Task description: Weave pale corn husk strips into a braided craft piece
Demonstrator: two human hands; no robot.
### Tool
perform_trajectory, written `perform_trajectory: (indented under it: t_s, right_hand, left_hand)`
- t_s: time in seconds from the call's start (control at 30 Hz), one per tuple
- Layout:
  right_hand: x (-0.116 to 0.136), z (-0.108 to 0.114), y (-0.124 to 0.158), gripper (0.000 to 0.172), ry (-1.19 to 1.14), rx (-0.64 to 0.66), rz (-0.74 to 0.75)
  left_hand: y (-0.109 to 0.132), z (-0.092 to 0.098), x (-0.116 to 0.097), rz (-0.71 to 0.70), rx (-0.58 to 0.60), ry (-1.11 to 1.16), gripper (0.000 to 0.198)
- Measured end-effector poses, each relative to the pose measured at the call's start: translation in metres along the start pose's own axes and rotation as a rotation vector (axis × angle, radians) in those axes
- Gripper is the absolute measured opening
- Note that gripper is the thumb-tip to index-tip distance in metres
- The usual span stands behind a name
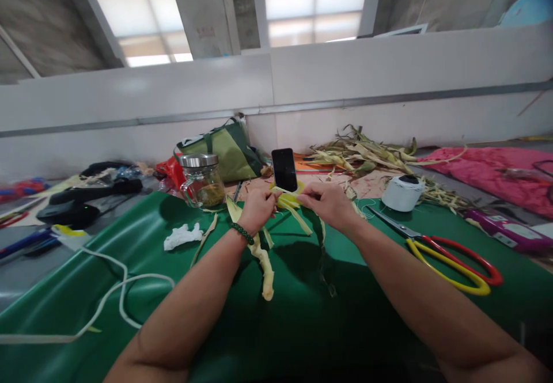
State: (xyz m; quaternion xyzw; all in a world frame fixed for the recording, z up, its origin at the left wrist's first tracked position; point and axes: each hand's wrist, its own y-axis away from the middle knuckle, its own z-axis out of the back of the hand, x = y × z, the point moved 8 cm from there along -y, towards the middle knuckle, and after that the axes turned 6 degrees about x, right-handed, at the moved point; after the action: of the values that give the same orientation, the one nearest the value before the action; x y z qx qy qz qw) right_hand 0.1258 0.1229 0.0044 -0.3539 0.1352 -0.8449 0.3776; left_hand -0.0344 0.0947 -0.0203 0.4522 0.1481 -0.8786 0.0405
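Observation:
Both my hands are raised over the green mat [142, 245] and pinch a bundle of yellow-green leaf strips [288, 201] between them. My left hand [257, 208], with a dark bead bracelet at the wrist, is closed round the left end. My right hand [328, 201] is closed on the right end. Long strips [264, 262] hang down from the bundle onto the mat. A black phone [284, 169] stands upright just behind my hands.
A glass jar with a metal lid [202, 180] and a green bag [228, 151] stand at back left. A white thread spool [402, 193], red-and-yellow scissors [449, 256] and a dried leaf pile [367, 155] lie right. A white cord [116, 291] and crumpled tissue [182, 236] lie left.

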Motion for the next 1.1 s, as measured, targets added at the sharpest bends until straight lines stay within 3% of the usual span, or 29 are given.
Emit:
perform_trajectory:
  t_s: [0.13, 0.23, 0.33, 0.63, 0.83, 0.97, 1.1]
  right_hand:
    - [0.016, -0.006, 0.007, 0.016, -0.200, -0.032, 0.066]
    - [0.018, -0.007, 0.008, 0.013, -0.150, -0.073, 0.076]
    - [0.016, -0.007, 0.007, 0.011, -0.105, -0.072, 0.076]
    - [0.017, -0.003, 0.008, 0.012, 0.002, -0.077, 0.048]
    - [0.025, -0.005, 0.010, 0.015, 0.123, -0.054, 0.114]
    - [0.037, -0.002, 0.013, 0.012, 0.319, -0.128, 0.264]
    - [0.068, -0.011, 0.028, 0.020, 0.486, -0.195, 0.604]
  left_hand:
    - [0.004, -0.027, 0.010, 0.164, 0.179, 0.495, 0.024]
    - [0.009, -0.040, 0.000, 0.134, 0.309, 0.698, 0.021]
    - [0.013, -0.042, -0.008, 0.105, 0.365, 0.807, 0.022]
    - [0.019, -0.032, -0.013, 0.097, 0.318, 0.812, 0.030]
    - [0.017, -0.032, -0.011, 0.070, 0.257, 0.894, 0.021]
    - [0.014, -0.033, -0.006, 0.121, 0.244, 0.966, 0.019]
    - [0.011, -0.032, -0.006, 0.106, 0.223, 1.044, 0.013]
